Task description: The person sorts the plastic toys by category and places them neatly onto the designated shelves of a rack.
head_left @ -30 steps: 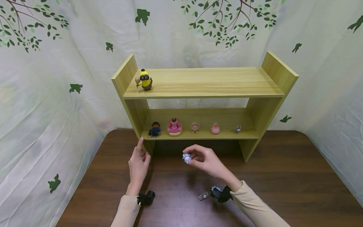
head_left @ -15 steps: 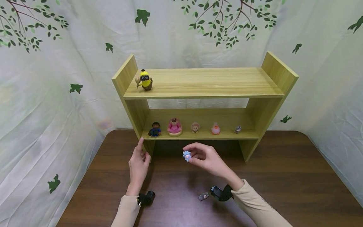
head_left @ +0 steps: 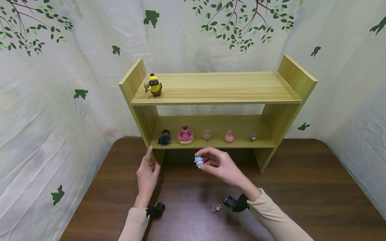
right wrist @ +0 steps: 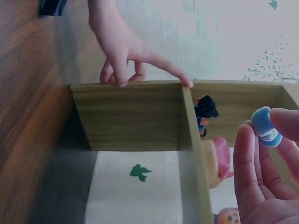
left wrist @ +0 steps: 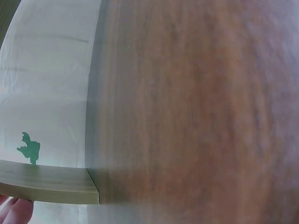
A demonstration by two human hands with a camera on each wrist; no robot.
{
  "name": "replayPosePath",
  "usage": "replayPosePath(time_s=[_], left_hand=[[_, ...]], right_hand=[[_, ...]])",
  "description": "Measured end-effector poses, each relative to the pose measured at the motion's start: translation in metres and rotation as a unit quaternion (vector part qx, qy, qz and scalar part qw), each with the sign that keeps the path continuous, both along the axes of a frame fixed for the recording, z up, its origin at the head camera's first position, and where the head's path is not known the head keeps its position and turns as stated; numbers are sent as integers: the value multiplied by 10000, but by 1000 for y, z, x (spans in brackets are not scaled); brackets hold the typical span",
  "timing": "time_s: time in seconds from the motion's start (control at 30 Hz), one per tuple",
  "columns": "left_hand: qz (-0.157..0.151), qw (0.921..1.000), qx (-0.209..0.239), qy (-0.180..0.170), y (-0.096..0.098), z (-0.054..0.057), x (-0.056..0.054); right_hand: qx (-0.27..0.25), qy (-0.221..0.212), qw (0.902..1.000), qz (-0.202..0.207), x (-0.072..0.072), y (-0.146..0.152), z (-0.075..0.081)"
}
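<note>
In the head view my right hand (head_left: pixel 221 167) pinches a small blue figurine (head_left: pixel 199 162) between thumb and fingertips, in front of the wooden shelf (head_left: pixel 217 102) just below its middle board. The right wrist view shows the blue figurine (right wrist: pixel 264 126) from behind, held at the fingertips. My left hand (head_left: pixel 147 175) rests against the shelf's left side panel, its index finger stretched to the front corner of the middle board. From the right wrist view, the left hand (right wrist: pixel 124 49) touches the panel's edge, some fingers hidden behind it.
On the middle board stand a blue-clad figure (head_left: pixel 164 138), a pink bear (head_left: pixel 185 135), a small round-faced figure (head_left: pixel 207 135), a pink duck-like figure (head_left: pixel 229 136) and a tiny grey figure (head_left: pixel 252 137). A yellow Minion (head_left: pixel 155 85) stands above. A small grey figurine (head_left: pixel 216 209) lies on the table (head_left: pixel 301 201).
My right hand has risen slightly toward the middle board with the blue figurine, which has turned a little in the fingers. My left hand has stayed in place.
</note>
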State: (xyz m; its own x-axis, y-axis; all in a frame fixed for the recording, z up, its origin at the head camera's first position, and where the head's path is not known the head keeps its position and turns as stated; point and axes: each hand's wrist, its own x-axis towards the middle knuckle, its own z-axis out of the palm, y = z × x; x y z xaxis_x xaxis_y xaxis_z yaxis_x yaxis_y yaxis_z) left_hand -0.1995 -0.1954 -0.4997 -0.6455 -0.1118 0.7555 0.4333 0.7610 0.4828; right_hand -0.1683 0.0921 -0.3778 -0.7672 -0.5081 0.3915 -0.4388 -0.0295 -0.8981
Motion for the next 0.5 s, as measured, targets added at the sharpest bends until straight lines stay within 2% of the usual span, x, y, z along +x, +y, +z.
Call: replayPosePath(time_s=[0.27,0.5], left_hand=[[31,10000,25,-18,0,0,0],[10,10000,21,-30,0,0,0]], right_hand=[[-185,19,9998,91,1,0,7],[-222,107,9997,11,2,1,14]])
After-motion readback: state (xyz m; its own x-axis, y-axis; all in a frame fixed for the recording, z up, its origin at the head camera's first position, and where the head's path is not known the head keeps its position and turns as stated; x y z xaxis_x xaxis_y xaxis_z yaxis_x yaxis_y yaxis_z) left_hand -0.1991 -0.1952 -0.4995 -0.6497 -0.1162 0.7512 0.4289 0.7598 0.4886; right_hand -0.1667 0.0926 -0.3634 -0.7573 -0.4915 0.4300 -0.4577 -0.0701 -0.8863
